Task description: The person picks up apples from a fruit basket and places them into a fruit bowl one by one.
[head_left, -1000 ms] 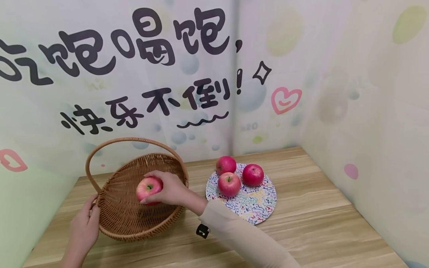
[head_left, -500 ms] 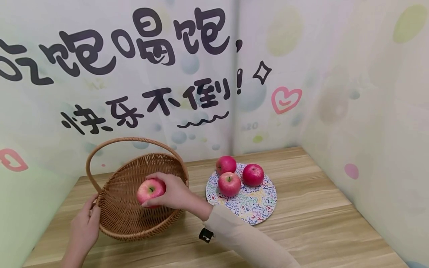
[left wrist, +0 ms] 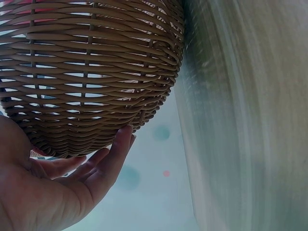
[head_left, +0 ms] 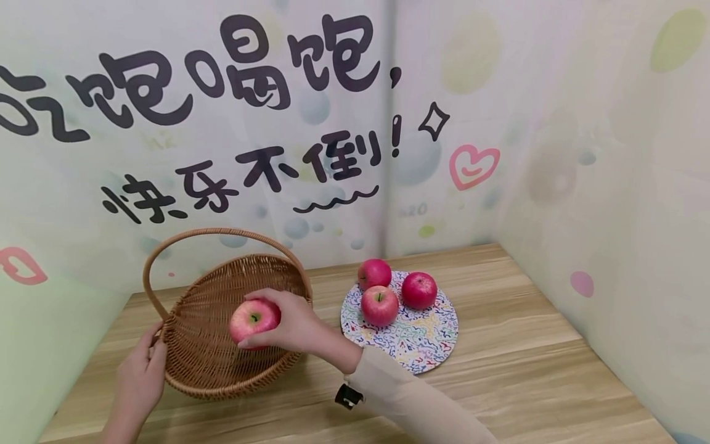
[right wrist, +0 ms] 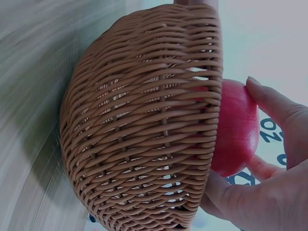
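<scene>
A brown wicker basket (head_left: 205, 351) with an arched handle (head_left: 222, 231) stands at the left of the table. My left hand (head_left: 138, 373) grips its left end near the foot of the handle; in the left wrist view the fingers (left wrist: 113, 161) curl against the weave. In my right hand (head_left: 294, 324) is a red apple (head_left: 255, 320), pinched between thumb and fingers over the basket's opening. From the right wrist view, the apple (right wrist: 236, 127) sits partly behind the basket rim (right wrist: 215, 96), with its upper part showing above. No other apple shows inside the basket.
Right of the basket lies a round patterned mat (head_left: 427, 345) bearing three apples: one at the back (head_left: 374, 273), one in front (head_left: 379, 305) and one at the right (head_left: 419, 290). Behind the wooden table (head_left: 527, 370) rises a printed wall (head_left: 333, 234).
My right hand has drifted slightly right and toward me, still holding the apple over the basket. The left hand and the basket have stayed in place.
</scene>
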The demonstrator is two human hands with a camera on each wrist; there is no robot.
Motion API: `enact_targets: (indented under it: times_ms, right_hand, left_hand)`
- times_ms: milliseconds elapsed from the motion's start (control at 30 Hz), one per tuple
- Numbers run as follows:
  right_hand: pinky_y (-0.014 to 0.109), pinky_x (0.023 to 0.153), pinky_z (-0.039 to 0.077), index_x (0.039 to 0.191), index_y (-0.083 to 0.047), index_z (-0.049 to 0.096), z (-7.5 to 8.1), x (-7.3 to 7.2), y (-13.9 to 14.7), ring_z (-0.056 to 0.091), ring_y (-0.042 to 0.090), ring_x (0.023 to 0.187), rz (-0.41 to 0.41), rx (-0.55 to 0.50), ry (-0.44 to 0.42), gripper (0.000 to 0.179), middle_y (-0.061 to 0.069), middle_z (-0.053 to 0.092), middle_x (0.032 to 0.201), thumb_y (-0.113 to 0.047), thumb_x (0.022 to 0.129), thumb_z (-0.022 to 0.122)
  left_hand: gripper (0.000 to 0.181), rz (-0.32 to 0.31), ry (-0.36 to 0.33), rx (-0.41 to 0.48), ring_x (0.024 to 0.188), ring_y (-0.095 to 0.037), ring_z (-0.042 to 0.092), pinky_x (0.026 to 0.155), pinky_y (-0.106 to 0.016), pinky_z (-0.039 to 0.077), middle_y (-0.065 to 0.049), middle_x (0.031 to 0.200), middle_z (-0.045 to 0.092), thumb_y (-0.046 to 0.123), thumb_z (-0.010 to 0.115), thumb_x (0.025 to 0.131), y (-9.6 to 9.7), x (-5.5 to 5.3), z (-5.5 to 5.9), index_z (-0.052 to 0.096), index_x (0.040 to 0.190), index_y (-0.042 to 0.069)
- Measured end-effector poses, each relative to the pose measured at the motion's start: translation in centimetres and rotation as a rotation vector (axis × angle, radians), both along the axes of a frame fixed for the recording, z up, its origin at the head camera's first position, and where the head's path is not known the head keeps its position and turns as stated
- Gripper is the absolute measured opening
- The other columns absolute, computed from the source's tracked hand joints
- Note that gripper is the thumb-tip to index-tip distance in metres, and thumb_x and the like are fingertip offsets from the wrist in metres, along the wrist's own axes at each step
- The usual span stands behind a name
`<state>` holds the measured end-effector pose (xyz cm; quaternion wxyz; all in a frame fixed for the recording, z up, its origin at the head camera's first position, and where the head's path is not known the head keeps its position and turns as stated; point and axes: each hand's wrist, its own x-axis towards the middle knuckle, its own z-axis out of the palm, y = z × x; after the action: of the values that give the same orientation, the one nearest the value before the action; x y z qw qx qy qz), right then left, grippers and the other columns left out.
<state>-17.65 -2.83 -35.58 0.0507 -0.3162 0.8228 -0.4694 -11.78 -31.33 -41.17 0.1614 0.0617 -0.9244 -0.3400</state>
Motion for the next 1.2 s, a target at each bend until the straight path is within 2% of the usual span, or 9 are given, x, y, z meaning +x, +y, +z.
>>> enact_targets:
  times_ms: [67, 133, 333, 400, 500, 633, 800, 1033, 1200]
  right_hand:
    - [0.016, 0.088, 0.050, 0.140, -0.016, 0.065, 0.0, 0.2, 0.2, 0.060, 0.000, 0.108, 0.009, -0.013, -0.001, 0.069, -0.003, 0.071, 0.126, -0.029, 0.079, 0.094]
    - [0.016, 0.089, 0.050, 0.140, -0.016, 0.066, 0.0, 0.4, 0.3, 0.060, 0.000, 0.108, 0.008, -0.029, -0.003, 0.068, -0.003, 0.071, 0.125, -0.028, 0.079, 0.095]
    - [0.017, 0.093, 0.050, 0.138, -0.015, 0.068, 0.2, 1.1, 1.0, 0.061, 0.001, 0.109, -0.009, -0.058, -0.024, 0.067, -0.002, 0.071, 0.127, -0.025, 0.077, 0.096]
    - [0.018, 0.094, 0.050, 0.138, -0.015, 0.068, 0.2, 1.3, 1.2, 0.061, 0.001, 0.110, -0.010, -0.068, -0.036, 0.067, -0.001, 0.071, 0.129, -0.024, 0.077, 0.096]
    - [0.019, 0.095, 0.051, 0.138, -0.015, 0.067, 0.4, 1.6, 1.5, 0.061, 0.002, 0.111, -0.013, -0.074, -0.041, 0.068, -0.001, 0.070, 0.131, -0.023, 0.077, 0.096]
    - [0.020, 0.095, 0.051, 0.138, -0.016, 0.068, 0.4, 1.8, 1.8, 0.061, 0.002, 0.112, -0.020, -0.076, -0.051, 0.068, -0.001, 0.070, 0.132, -0.024, 0.077, 0.096]
    - [0.021, 0.096, 0.050, 0.137, -0.016, 0.068, 0.6, 2.2, 2.2, 0.061, 0.003, 0.112, -0.028, -0.082, -0.054, 0.067, -0.001, 0.070, 0.131, -0.023, 0.077, 0.096]
    - [0.021, 0.095, 0.051, 0.138, -0.019, 0.068, 0.8, 2.6, 2.8, 0.061, 0.002, 0.112, -0.027, -0.085, -0.051, 0.067, -0.003, 0.070, 0.130, -0.026, 0.077, 0.096]
    - [0.021, 0.094, 0.052, 0.137, -0.023, 0.069, 1.1, 3.1, 3.3, 0.061, 0.002, 0.111, -0.028, -0.114, -0.082, 0.066, -0.007, 0.070, 0.129, -0.027, 0.077, 0.097]
  left_hand:
    - [0.055, -0.003, -0.010, 0.012, 0.120, -0.064, 0.056, 0.087, -0.060, 0.056, -0.047, 0.138, 0.052, 0.013, 0.028, 0.108, 0.1, 0.0, 0.0, 0.038, 0.152, -0.017]
    - [0.055, -0.007, -0.014, 0.023, 0.125, -0.066, 0.051, 0.095, -0.074, 0.047, -0.047, 0.142, 0.048, 0.013, 0.027, 0.108, 0.2, 0.0, 0.1, 0.037, 0.153, -0.017]
    - [0.055, -0.008, 0.002, 0.024, 0.123, -0.067, 0.051, 0.093, -0.075, 0.046, -0.047, 0.144, 0.046, 0.012, 0.027, 0.108, 0.3, 0.1, 0.1, 0.038, 0.152, -0.018]
    - [0.055, -0.006, 0.008, 0.021, 0.120, -0.066, 0.053, 0.090, -0.070, 0.050, -0.047, 0.143, 0.046, 0.012, 0.028, 0.107, 0.3, 0.2, 0.1, 0.039, 0.152, -0.018]
    - [0.054, 0.003, 0.021, 0.017, 0.113, -0.062, 0.057, 0.079, -0.048, 0.055, -0.046, 0.139, 0.049, 0.011, 0.030, 0.107, 0.2, 0.1, 0.1, 0.041, 0.150, -0.019]
    - [0.053, 0.007, 0.053, 0.008, 0.104, -0.060, 0.061, 0.067, -0.021, 0.044, -0.045, 0.131, 0.053, 0.010, 0.032, 0.106, 0.0, 0.2, 0.0, 0.044, 0.148, -0.020]
    - [0.052, 0.002, 0.066, 0.003, 0.099, -0.058, 0.062, 0.064, -0.020, 0.042, -0.044, 0.124, 0.054, 0.009, 0.032, 0.106, 0.0, 0.2, -0.1, 0.044, 0.146, -0.021]
    - [0.053, -0.015, 0.062, 0.032, 0.110, -0.067, 0.059, 0.065, -0.008, 0.039, -0.042, 0.134, 0.049, 0.008, 0.031, 0.106, 0.1, 0.2, -0.1, 0.038, 0.149, -0.022]
    - [0.052, -0.010, 0.056, 0.025, 0.109, -0.066, 0.059, 0.064, -0.012, 0.041, -0.043, 0.134, 0.048, 0.008, 0.031, 0.107, 0.3, 0.2, 0.1, 0.041, 0.149, -0.021]
